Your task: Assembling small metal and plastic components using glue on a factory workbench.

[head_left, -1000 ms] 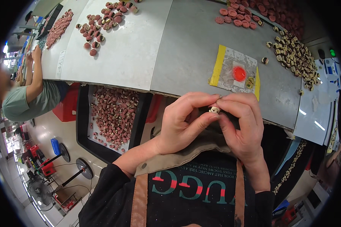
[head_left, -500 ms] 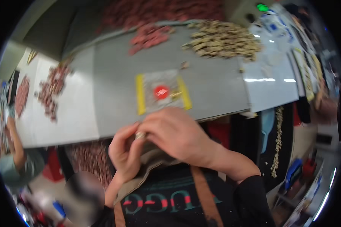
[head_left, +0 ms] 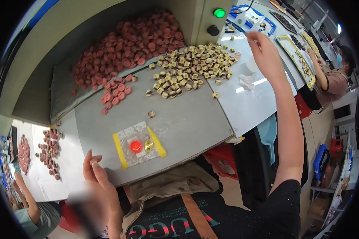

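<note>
My left hand is by the table's near edge, left of a clear sheet with yellow strips along two sides. Its thumb and fingers are pinched around a small pale piece, partly hidden. On the sheet lie a round red piece and a gold one. My right hand is stretched to the far right, close to a blue basket. Its fingertips are blurred, so their grip is unclear. Nearest below it are a crumpled white tissue and a heap of cream-and-dark small pieces.
Pink round pieces are heaped under the machine hood, with some spilled in front. Brownish-pink pieces lie at the left. A light-blue scoop rests below the table's right side. A masked co-worker sits at the far right.
My hands were together around a small pale piece in front of the sheet; now they are apart. The right has reached far to the right and the left has moved left. The view has shifted.
</note>
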Demonstrator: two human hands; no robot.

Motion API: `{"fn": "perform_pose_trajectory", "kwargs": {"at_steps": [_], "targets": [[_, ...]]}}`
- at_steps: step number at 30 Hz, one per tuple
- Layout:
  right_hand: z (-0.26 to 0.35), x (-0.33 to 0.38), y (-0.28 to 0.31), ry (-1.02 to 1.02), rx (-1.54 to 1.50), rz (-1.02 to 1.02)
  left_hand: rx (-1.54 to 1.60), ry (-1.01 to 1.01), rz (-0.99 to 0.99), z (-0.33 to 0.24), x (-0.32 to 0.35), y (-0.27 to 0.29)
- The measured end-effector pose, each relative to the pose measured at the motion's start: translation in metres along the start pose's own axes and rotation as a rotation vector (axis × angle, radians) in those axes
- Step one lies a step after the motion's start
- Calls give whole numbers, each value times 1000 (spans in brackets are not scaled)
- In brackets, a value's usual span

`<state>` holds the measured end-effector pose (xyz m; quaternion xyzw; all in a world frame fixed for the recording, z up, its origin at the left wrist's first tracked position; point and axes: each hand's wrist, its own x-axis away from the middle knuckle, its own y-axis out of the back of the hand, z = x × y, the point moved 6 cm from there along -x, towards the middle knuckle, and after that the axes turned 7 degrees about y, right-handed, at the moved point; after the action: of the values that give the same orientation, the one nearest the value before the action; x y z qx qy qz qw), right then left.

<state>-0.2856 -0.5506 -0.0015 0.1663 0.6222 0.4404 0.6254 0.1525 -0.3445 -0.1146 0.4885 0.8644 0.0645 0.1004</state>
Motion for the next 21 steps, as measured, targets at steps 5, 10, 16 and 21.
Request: {"fn": "perform_pose_trajectory", "kwargs": {"at_steps": [5,10,16,21], "targets": [[-60,-116,-32,-91,-81,-217,-170,-50,-44,-23,8,-20],[-151,-162,-150,189,640,319,-194,-22,-56,-30,4,-34],[-77,-107,-109,-244,73,528,-268,27,-123,-30,0,-24],[-109,-94,-127,-229,-124,233,-200,88,-11,-28,2,-30]]}}
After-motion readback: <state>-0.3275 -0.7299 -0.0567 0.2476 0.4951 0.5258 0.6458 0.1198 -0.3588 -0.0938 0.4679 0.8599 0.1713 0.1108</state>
